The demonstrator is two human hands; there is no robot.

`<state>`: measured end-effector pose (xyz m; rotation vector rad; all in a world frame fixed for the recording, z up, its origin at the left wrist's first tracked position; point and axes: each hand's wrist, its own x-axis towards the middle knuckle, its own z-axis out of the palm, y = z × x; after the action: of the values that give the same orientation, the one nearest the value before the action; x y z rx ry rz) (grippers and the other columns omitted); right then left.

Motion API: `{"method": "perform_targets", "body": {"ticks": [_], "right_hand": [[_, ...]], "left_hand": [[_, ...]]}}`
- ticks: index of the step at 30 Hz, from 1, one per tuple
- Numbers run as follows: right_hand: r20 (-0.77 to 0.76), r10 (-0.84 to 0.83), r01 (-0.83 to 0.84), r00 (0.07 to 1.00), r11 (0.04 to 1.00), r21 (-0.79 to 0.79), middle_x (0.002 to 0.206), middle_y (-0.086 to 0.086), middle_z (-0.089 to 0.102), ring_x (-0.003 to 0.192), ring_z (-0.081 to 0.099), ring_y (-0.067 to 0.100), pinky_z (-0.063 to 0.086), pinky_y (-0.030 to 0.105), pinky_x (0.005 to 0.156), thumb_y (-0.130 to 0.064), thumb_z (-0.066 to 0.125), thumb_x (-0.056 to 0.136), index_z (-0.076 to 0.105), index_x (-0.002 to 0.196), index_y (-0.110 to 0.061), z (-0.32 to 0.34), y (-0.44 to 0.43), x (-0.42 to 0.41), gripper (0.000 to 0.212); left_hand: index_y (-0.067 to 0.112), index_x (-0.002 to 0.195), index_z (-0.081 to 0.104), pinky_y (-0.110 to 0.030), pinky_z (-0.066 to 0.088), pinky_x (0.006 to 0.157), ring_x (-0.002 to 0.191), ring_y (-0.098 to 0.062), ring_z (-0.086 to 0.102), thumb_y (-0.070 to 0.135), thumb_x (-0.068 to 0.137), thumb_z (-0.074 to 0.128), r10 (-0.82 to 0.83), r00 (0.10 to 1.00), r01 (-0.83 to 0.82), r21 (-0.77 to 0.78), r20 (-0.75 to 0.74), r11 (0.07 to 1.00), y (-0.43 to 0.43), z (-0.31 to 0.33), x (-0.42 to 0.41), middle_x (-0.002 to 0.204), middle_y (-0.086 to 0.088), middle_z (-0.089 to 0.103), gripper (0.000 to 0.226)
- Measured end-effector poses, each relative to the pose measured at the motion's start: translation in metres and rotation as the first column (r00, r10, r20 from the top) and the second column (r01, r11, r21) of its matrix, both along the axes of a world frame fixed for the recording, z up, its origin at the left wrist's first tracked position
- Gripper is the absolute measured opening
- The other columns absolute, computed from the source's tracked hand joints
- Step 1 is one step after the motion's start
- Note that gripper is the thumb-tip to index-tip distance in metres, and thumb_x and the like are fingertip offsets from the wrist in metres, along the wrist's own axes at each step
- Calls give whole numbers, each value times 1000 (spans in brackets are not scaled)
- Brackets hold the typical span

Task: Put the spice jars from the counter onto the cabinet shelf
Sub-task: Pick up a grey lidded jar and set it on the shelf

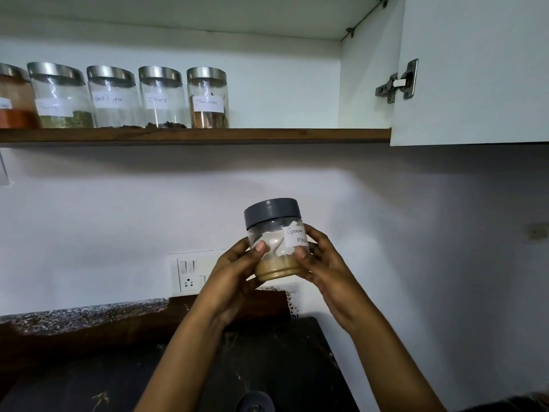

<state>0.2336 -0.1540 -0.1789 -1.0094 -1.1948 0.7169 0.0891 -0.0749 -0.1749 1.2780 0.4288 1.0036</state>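
While both hands hold it up before the white wall, the garam masala jar (274, 239) is off the dark surface (282, 352), roughly upright, and well below the cabinet shelf (267, 134).

Jar: clear, grey screw lid (272, 212), tan powder in the lower part, handwritten paper label facing the camera.

Left hand (234, 275): fingers curled round the jar's left side, thumb across the front.

Right hand (323, 263): fingers wrapped round the right side, thumb pressed on the label's lower edge. Both hands grip the jar.

Shelf: wooden front edge, five steel-lidded glass jars in a row at its left part. From the right: cinnamon jar (208, 98), cloves jar (162, 98), black pepper jar (113, 98), a jar of green flakes (61, 96) with an unreadable label, and a jar of orange-red powder (15, 99) cut off by the frame edge. Neighbours stand just beside one another.

The white cabinet door (475, 69) stands open at right, metal hinge (398, 83) showing. A switch plate with socket (191, 273) is on the wall, partly behind the left hand.
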Motion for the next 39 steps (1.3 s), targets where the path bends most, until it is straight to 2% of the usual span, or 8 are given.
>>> {"method": "perform_targets", "body": {"ticks": [2,6,10,17,25,31,35,39], "right_hand": [[-11,91,-91,996,995,-37,120,-5,63,113,61,14,49,31,97,-40,65,70,49,126,-34,4,-2,8,59],[86,132,-127,987,990,-62,121,-15,63,117,58,5,45,26,100,-32,66,74,45,127,-41,9,-5,12,58],[68,112,-108,991,992,-59,120,-10,65,118,58,9,43,30,103,-35,72,72,51,123,-42,13,-7,21,56],[111,0,8,994,998,-66,108,-10,71,103,64,3,49,18,87,-41,71,68,61,110,-29,17,-11,27,45],[128,-126,128,984,992,-8,110,-13,69,106,62,2,48,24,93,-47,70,62,59,113,-34,18,-12,30,54],[132,-164,164,978,986,9,114,-16,65,107,60,1,48,14,81,-38,74,68,54,121,-34,20,-15,34,58],[103,-218,215,971,976,38,116,-13,64,106,61,6,49,17,80,-37,79,63,47,119,-34,24,-15,33,64],[81,-200,195,976,978,70,113,-17,65,101,62,-2,49,13,77,-44,75,52,48,108,-38,29,-16,32,62]], "left_hand": [[17,106,65,-25,58,65,85,-15,71,24,73,73,-45,998,47,-40,45,998,7,-1,3,102,-5,72,35],[13,124,58,-38,54,86,105,-28,65,41,43,92,-76,990,86,-83,118,993,12,-2,15,119,-13,67,92],[8,135,49,-44,48,95,122,-37,54,43,41,93,-115,966,145,-116,232,983,15,-2,23,131,-19,58,110],[3,132,49,-44,53,92,115,-35,60,44,53,88,-100,967,127,-104,234,986,10,6,34,128,-22,59,97],[18,97,64,-18,54,64,78,1,67,23,91,56,357,928,-372,254,105,893,-16,13,46,84,12,72,11],[31,109,61,-11,48,81,104,-6,60,29,94,53,508,861,-461,442,14,769,-27,7,48,117,2,63,17],[42,115,55,-30,47,99,115,-5,56,41,87,53,423,906,-380,428,-4,820,-34,9,48,126,6,58,28],[42,122,51,0,39,80,107,19,48,33,91,54,463,886,-400,511,3,761,-44,14,51,122,20,52,32]]}}
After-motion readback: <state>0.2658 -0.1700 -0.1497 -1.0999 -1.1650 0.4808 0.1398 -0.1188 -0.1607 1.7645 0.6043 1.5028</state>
